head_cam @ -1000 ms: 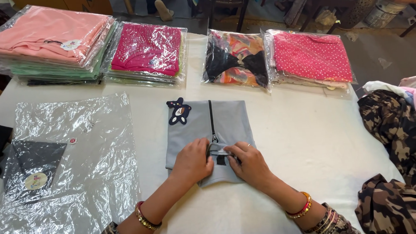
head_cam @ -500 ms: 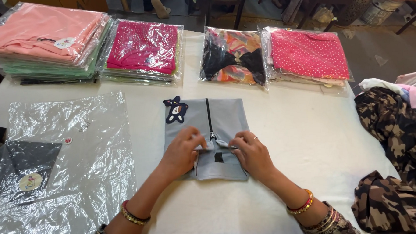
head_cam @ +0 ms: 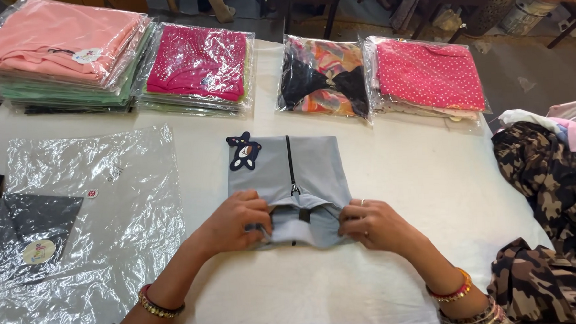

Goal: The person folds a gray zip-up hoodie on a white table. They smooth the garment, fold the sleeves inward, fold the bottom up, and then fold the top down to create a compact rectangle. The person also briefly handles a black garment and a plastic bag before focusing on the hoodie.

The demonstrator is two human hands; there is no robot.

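A folded grey garment [head_cam: 301, 174] with a dark zip down its middle lies on the white table [head_cam: 418, 176]. A dark bear-shaped patch [head_cam: 243, 151] sticks out at its far left corner. My left hand [head_cam: 235, 219] grips the garment's near left edge. At the near right edge my right hand [head_cam: 371, 224] pinches the fabric. Between the two hands the collar end of the garment is spread apart.
Bagged folded clothes line the far edge: a pink and green stack [head_cam: 56, 52], a magenta stack [head_cam: 200, 68], a black and orange pack [head_cam: 323, 76], a dotted pink pack [head_cam: 427, 78]. Empty clear bags [head_cam: 109, 209] lie left. Camouflage fabric [head_cam: 548, 189] is heaped right.
My hands have moved apart from the middle of the garment's near edge to its left and right sides, spreading the collar end.
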